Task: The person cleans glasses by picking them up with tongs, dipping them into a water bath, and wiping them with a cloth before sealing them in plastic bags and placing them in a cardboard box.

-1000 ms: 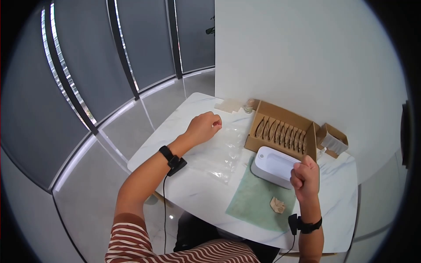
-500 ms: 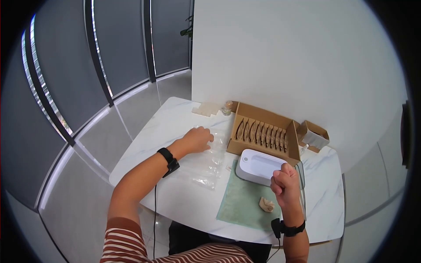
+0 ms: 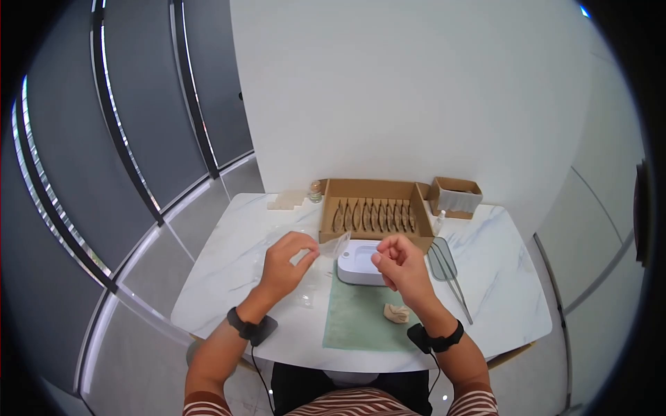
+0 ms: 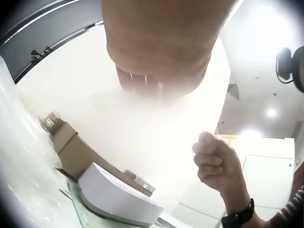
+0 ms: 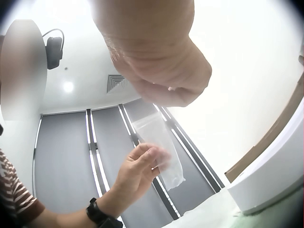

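My left hand (image 3: 283,267) pinches a small clear plastic zip bag (image 5: 161,142) between thumb and fingers. In the head view the bag's end (image 3: 337,247) extends rightward toward the white cleaner. Held up over the front of that cleaner, my right hand (image 3: 404,269) has curled fingers with the thumb against the forefinger. A tiny pale speck (image 5: 172,88) shows at its fingertips; I cannot tell what it is. The white oblong cleaner (image 3: 354,277), with an open basin, stands on a green mat (image 3: 357,319). A crumpled beige cloth (image 3: 396,314) lies on the mat.
Behind the cleaner sits a cardboard box (image 3: 374,188) with a row of upright dark-edged pieces. A small jar (image 3: 316,192), a smaller carton (image 3: 454,186) and a little bottle (image 3: 439,222) stand nearby. To the right lies a grey oval piece (image 3: 442,260) with a long thin rod (image 3: 459,298).
My left hand reached down to the plastic bags on the table, then lifted one and came rightward. The right hand stayed curled and rose a little, so both hands are closer together. The head view shifted.
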Action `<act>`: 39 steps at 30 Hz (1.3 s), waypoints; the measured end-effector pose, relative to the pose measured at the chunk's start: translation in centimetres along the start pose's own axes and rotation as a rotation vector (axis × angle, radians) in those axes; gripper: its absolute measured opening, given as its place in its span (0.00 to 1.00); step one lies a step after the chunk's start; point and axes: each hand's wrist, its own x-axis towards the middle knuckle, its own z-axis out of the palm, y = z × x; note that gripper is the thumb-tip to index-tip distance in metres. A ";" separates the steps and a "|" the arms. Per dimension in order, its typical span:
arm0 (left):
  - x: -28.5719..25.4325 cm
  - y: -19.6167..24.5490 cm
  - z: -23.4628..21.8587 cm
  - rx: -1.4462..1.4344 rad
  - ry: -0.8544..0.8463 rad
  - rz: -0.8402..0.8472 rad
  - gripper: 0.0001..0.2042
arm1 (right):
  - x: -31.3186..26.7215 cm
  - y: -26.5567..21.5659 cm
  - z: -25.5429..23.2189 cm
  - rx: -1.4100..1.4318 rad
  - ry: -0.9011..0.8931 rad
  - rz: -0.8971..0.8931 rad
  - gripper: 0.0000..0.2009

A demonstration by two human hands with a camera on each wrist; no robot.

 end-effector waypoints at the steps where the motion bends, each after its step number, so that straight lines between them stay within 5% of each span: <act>1: -0.3 1.0 1.0 -0.023 0.030 0.022 0.06 | -0.2 -0.5 -0.2 0.000 0.009 -0.005 0.10; 6: -1.6 4.6 5.8 0.122 0.107 0.174 0.08 | -1.9 -0.7 -2.6 -0.007 0.036 0.042 0.16; 17: -2.5 7.1 11.9 0.236 0.017 0.154 0.09 | -3.1 3.0 -7.7 0.001 0.002 0.036 0.19; 22: -1.8 8.5 11.7 0.218 -0.144 0.088 0.11 | -2.9 3.0 -8.7 0.029 0.057 0.037 0.20; 26: -0.7 10.8 10.7 0.284 -0.112 0.072 0.14 | -2.7 1.7 -9.2 0.015 0.059 0.063 0.21; 31: 0.5 11.5 9.5 0.200 -0.258 0.283 0.17 | -2.8 1.1 -8.1 -0.030 -0.062 0.093 0.21; 39: 1.3 11.4 8.3 0.272 -0.390 0.331 0.13 | -2.8 0.7 -6.9 -0.066 -0.109 0.080 0.20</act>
